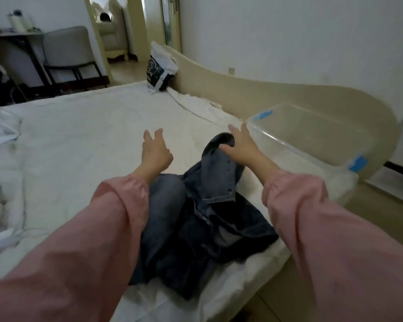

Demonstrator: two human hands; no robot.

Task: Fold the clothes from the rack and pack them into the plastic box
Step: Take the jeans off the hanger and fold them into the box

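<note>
A dark blue denim garment [209, 219] lies crumpled on the white sheet of the bed [91, 135], near the bed's edge closest to the person. One strip of it, with a stitched hem and a row of small studs, rises in a hump at the garment's far end.

The right hand [241, 147] lies on top of that hump with its fingers straight and spread. The thumb lies across the denim and the fingertips reach past the fold. No finger is curled round the cloth.

The left hand [155, 152] is just left of the garment's far end, above the bare sheet. It is open with its fingers splayed and holds nothing. Both arms wear loose pink sleeves [116, 217] gathered at the wrist.

The clear plastic box [289, 145] stands just right of the garment's far end, beside the right hand, with no lid on it. It carries a blue latch at its far end [264, 115] and another at its near end [358, 162]. Blur hides what is inside it.

A curved beige board [254, 91] runs behind the box. Well beyond the garment, at the far corner of the bed, a white bag [159, 70] leans on this board. Its dark printed panel is too blurred to read.
</note>
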